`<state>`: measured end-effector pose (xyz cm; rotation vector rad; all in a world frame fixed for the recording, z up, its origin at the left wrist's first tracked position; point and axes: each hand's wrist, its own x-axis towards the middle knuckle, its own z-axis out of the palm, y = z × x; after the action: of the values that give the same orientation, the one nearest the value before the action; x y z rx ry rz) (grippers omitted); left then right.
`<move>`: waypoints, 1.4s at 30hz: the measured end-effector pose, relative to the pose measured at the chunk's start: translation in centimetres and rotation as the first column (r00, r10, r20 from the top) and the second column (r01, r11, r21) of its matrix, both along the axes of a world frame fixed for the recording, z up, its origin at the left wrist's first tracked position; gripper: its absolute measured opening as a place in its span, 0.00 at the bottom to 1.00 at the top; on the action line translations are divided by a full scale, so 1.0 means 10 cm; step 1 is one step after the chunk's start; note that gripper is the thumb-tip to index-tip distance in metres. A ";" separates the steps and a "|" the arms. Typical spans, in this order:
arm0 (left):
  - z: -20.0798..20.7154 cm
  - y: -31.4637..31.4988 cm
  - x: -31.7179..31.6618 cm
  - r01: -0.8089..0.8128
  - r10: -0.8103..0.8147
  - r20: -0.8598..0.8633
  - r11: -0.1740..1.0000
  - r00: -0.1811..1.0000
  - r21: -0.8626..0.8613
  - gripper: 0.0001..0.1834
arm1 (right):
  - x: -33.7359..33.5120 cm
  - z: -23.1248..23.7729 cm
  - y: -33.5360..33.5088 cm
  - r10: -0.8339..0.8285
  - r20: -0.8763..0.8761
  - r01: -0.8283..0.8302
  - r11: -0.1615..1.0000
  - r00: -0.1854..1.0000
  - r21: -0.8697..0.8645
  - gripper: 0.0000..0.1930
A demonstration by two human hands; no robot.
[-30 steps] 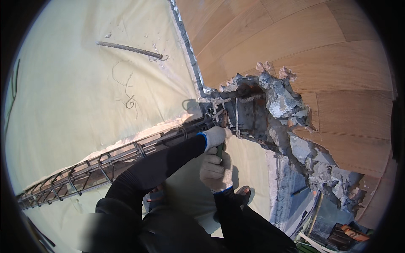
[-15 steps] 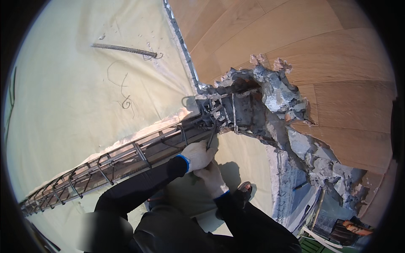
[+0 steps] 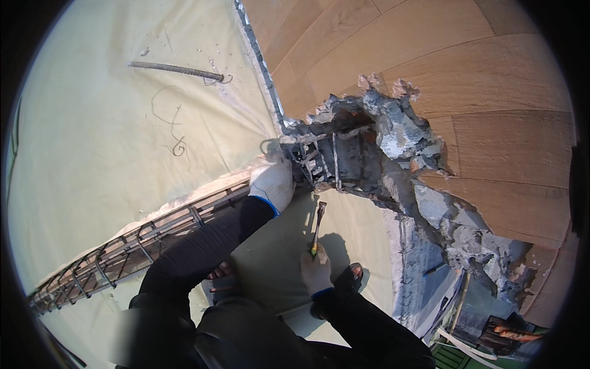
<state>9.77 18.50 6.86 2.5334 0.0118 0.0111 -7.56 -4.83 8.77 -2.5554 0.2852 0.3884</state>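
My left hand [image 3: 271, 184], in a white knitted glove with a blue cuff, lies over the right end of a long rebar cage [image 3: 147, 250]. Its fingers are bent down out of sight, so their grip on the bars does not show. Lower down and to the right, my gloved right hand [image 3: 316, 272] is closed around a hammer [image 3: 318, 222]. The hammer's slim shaft points away from me, its small head at the far end and a yellow-green part by the glove. Just beyond my left hand, exposed bars [image 3: 312, 161] run into a broken-out concrete pocket [image 3: 361, 154].
Cream sheeting [image 3: 203, 129] covers the left side, with a loose rebar piece [image 3: 178, 69] and thin wire [image 3: 178, 147] on it. Jagged concrete [image 3: 402, 132] edges the wood-look boards [image 3: 491, 135] at right. Tools and debris [image 3: 510, 335] lie at lower right.
My hands have come apart. The left moved up and left onto the end of the cage; the right drew back toward me, and the hammer now shows plainly in it.
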 end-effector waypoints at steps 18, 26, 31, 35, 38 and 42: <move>-0.34 0.12 0.10 -0.073 0.061 -0.068 0.981 0.996 -0.179 0.13 | 1.45 -0.23 0.62 -0.105 0.026 0.103 0.992 0.994 0.069 0.17; -0.28 0.14 0.10 -0.101 0.073 -0.130 0.968 0.989 -0.228 0.13 | 1.47 0.08 0.93 -0.044 0.192 0.068 0.990 0.980 -0.122 0.17; -0.32 0.14 0.11 -0.081 0.060 -0.091 0.967 0.994 -0.242 0.15 | 1.29 -0.41 0.66 0.030 0.342 -0.005 0.997 0.939 -0.073 0.18; -0.24 0.13 0.09 -0.082 0.067 -0.066 0.959 0.996 -0.272 0.14 | 1.27 -0.51 0.52 -0.015 0.139 0.026 0.997 0.990 -0.075 0.18; -0.28 0.17 0.09 -0.098 0.090 -0.041 0.954 0.995 -0.282 0.14 | 1.33 -0.08 0.86 0.027 0.226 0.009 0.988 0.974 -0.155 0.18; -0.24 0.17 0.10 -0.090 0.068 -0.090 0.957 0.994 -0.276 0.14 | 1.49 0.08 0.81 -0.219 -0.195 0.236 0.969 0.956 0.069 0.18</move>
<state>10.76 20.19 4.49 2.2471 0.1372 -0.0567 7.35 3.30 9.52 -2.3663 0.6107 0.5393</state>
